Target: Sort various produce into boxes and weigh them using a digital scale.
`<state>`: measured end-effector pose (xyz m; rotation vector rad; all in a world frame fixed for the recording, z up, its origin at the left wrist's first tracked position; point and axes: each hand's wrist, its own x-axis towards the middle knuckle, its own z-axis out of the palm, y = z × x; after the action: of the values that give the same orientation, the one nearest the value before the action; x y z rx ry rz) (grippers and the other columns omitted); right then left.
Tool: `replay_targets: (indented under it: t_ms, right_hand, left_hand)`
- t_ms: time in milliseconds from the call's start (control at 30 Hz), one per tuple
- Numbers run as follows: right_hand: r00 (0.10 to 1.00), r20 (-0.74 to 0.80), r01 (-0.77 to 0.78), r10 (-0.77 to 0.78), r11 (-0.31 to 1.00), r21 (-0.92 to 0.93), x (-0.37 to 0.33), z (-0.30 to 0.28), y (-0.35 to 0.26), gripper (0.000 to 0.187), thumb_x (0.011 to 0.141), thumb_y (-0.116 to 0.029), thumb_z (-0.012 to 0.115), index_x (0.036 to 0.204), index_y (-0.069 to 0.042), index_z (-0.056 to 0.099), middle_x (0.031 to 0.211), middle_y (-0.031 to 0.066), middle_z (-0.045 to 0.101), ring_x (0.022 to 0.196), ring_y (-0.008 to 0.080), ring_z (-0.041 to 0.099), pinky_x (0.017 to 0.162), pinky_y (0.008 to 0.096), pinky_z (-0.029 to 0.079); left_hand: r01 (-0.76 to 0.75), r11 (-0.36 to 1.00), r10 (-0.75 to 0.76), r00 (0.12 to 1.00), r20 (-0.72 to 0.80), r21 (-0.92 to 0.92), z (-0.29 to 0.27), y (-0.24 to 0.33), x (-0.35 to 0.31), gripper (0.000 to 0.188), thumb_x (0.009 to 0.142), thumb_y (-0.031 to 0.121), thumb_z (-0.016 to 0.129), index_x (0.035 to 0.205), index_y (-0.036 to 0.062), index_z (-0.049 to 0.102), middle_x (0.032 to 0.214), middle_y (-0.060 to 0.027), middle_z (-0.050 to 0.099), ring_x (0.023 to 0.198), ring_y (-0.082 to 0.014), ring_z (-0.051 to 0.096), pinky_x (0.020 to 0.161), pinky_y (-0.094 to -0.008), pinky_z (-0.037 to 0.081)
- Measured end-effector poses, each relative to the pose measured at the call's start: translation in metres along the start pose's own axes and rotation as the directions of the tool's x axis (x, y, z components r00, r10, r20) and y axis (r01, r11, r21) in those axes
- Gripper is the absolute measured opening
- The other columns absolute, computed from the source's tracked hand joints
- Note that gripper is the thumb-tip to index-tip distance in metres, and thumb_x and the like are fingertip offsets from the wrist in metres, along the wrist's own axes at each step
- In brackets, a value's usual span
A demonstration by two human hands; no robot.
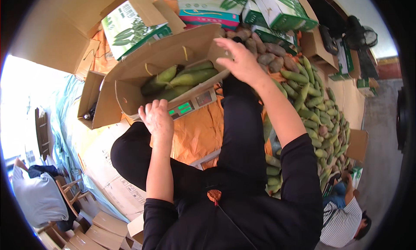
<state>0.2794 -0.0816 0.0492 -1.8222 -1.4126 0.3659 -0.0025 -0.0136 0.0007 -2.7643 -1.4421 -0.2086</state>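
- Several long, glossy green vegetables (193,78) lie inside an open brown box (162,55).
- Left hand (158,118): fingers curled, gripping the box's near edge.
- Right hand (243,64): fingers spread, empty, at its right end.
- Scale (190,106) just beside, lit green.

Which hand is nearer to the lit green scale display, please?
Left. The left hand is just left of the lit display; the right hand is farther, by the right end of the open brown cardboard box.
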Motion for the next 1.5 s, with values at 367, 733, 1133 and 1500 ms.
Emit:
replay_targets:
  t_ms: [367, 733, 1133, 1500]
  right_hand:
    - [0.751, -0.172, -0.633, 0.638, 0.769, 0.087, -0.237, -0.034, 0.161, 0.031, 0.084, -0.015, 0.065, 0.114, -0.007, 0.062, 0.099, 0.0131, 0.068, 0.093, 0.0249, 0.066, 0.081, 0.0340, 0.051]
    - [0.323, -0.090, -0.935, 0.942, 0.304, -0.183, -0.437, 0.054, 0.210, 0.031, 0.073, -0.023, 0.073, 0.098, -0.004, 0.067, 0.094, 0.0173, 0.068, 0.093, 0.0322, 0.065, 0.081, 0.0407, 0.050]
    - [0.094, -0.264, -0.994, 0.960, 0.107, 0.034, -0.435, 0.068, 0.281, 0.072, 0.065, -0.019, 0.081, 0.127, -0.002, 0.049, 0.114, 0.0189, 0.062, 0.104, 0.0310, 0.061, 0.089, 0.0377, 0.048]
    - [0.163, -0.176, -0.985, 0.971, 0.170, 0.025, -0.388, 0.088, 0.295, 0.071, 0.063, -0.013, 0.082, 0.122, 0.009, 0.048, 0.114, 0.0232, 0.059, 0.096, 0.0315, 0.062, 0.082, 0.0401, 0.049]
  left_hand:
    - [-0.012, 0.999, 0.010, 0.999, 0.050, 0.037, 0.001, 0.006, 0.004, 0.021, 0.081, 0.012, 0.061, 0.102, 0.0117, 0.064, 0.100, -0.0048, 0.064, 0.100, -0.0258, 0.057, 0.097, -0.0440, 0.035]
    - [0.037, 0.996, -0.056, 0.972, 0.230, 0.086, -0.025, 0.014, 0.004, 0.039, 0.085, 0.019, 0.064, 0.123, 0.0155, 0.058, 0.126, -0.0052, 0.057, 0.123, -0.0257, 0.047, 0.106, -0.0562, 0.026]
    - [-0.006, 0.973, -0.083, 0.925, 0.371, 0.231, -0.081, -0.009, -0.011, 0.073, 0.078, 0.016, 0.071, 0.143, 0.0171, 0.038, 0.145, -0.0080, 0.041, 0.137, -0.0291, 0.032, 0.110, -0.0585, 0.020]
    - [0.034, 0.989, -0.100, 0.869, 0.485, 0.143, -0.091, -0.021, -0.014, 0.080, 0.076, 0.014, 0.072, 0.146, 0.0139, 0.032, 0.148, -0.0093, 0.035, 0.139, -0.0300, 0.029, 0.110, -0.0551, 0.023]
